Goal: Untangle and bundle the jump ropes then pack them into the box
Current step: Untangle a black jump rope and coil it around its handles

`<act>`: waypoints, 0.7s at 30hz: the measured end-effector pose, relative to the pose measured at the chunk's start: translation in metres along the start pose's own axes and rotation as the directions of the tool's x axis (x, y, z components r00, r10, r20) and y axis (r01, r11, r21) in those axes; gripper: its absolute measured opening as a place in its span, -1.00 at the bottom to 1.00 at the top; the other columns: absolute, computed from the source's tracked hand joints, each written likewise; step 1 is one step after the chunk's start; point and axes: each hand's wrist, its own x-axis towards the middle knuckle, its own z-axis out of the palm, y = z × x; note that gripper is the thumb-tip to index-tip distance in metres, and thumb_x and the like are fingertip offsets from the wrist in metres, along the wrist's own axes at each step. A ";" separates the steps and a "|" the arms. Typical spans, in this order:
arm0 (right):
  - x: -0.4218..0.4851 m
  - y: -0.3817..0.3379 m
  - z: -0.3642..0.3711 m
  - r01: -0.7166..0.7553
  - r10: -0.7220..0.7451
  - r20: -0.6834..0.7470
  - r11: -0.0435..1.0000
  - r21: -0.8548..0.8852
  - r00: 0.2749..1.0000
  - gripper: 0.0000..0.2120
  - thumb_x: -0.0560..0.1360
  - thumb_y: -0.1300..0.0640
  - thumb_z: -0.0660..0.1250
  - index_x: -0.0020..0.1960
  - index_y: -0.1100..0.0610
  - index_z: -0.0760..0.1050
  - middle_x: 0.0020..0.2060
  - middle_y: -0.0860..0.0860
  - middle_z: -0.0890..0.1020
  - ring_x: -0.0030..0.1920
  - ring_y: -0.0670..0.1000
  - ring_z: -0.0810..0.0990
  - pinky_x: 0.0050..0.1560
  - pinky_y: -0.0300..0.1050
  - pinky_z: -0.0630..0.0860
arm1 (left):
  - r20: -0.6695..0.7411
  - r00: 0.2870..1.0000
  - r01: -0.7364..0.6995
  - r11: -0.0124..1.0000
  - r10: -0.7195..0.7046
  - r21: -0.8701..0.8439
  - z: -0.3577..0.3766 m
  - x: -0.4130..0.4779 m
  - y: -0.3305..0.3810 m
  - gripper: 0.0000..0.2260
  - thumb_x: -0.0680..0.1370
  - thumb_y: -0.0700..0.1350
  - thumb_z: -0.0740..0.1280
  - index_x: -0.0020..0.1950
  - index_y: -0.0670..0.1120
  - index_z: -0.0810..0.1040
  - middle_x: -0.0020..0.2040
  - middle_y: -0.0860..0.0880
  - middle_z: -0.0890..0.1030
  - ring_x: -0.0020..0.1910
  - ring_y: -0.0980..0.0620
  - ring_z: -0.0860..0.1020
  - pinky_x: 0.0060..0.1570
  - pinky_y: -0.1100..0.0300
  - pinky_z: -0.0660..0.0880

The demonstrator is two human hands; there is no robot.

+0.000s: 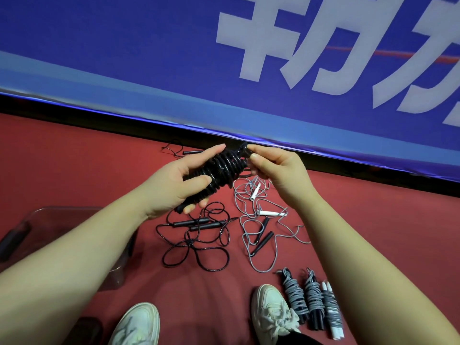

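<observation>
My left hand point(179, 180) grips a black jump rope bundle point(219, 173), its cord coiled round the handles. At the bundle's top end my right hand point(271, 168) pinches the loose cord end. On the red floor below lie a loose black rope point(199, 245) and a loose grey rope point(263, 220) with white handles, plus black handles tangled in it. Three wound grey bundles point(311, 300) lie side by side at the lower right. A clear plastic box point(62, 215) sits at the left, partly hidden by my left forearm.
A blue banner wall point(224, 70) with white characters runs across the back, with a dark gap at its foot. Another black rope point(184, 152) lies near that gap. My two white shoes point(273, 314) stand at the bottom edge. A dark lid-like object point(84, 329) lies bottom left.
</observation>
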 end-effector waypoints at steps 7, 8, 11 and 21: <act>0.003 -0.018 0.004 0.011 -0.018 -0.030 0.972 -0.236 0.999 -0.75 0.52 0.27 0.30 0.15 0.09 0.59 -0.31 -0.12 0.67 -0.25 -0.13 0.66 -0.17 -0.29 0.57 | -0.086 0.994 -0.053 0.987 0.067 0.154 0.001 0.001 0.003 -0.43 0.50 -0.22 0.27 0.22 0.48 0.39 -0.44 -0.01 0.53 -0.53 0.01 0.40 -0.56 0.30 0.34; 0.002 -0.018 0.005 0.024 -0.034 -0.032 0.962 -0.272 0.999 -0.73 0.52 0.26 0.30 0.19 0.10 0.57 -0.27 -0.10 0.67 -0.22 -0.12 0.67 -0.14 -0.26 0.58 | -0.093 0.992 -0.060 0.976 0.081 0.211 0.002 0.001 0.005 -0.41 0.54 -0.29 0.27 0.25 0.43 0.38 -0.38 0.04 0.56 -0.53 0.06 0.43 -0.56 0.29 0.35; -0.002 -0.016 0.004 0.148 -0.161 0.011 0.876 -0.460 0.987 -0.46 0.53 0.21 0.30 0.44 -0.11 0.25 -0.21 -0.06 0.66 -0.20 -0.08 0.65 -0.04 -0.24 0.55 | -0.075 0.990 -0.089 0.937 0.121 0.338 0.003 0.002 0.009 -0.38 0.54 -0.38 0.23 0.27 0.36 0.36 0.05 0.31 0.52 -0.42 0.11 0.53 -0.54 0.28 0.39; -0.004 -0.007 0.003 0.018 0.026 0.198 0.977 -0.214 0.980 -0.68 0.57 0.32 0.15 0.12 -0.06 0.47 -0.03 -0.05 0.60 -0.02 -0.05 0.63 0.08 -0.15 0.57 | -0.063 0.990 -0.082 0.885 0.125 0.459 0.008 0.002 0.004 -0.40 0.51 -0.37 0.25 0.32 0.27 0.33 0.22 0.29 0.40 -0.40 0.19 0.53 -0.45 0.47 0.38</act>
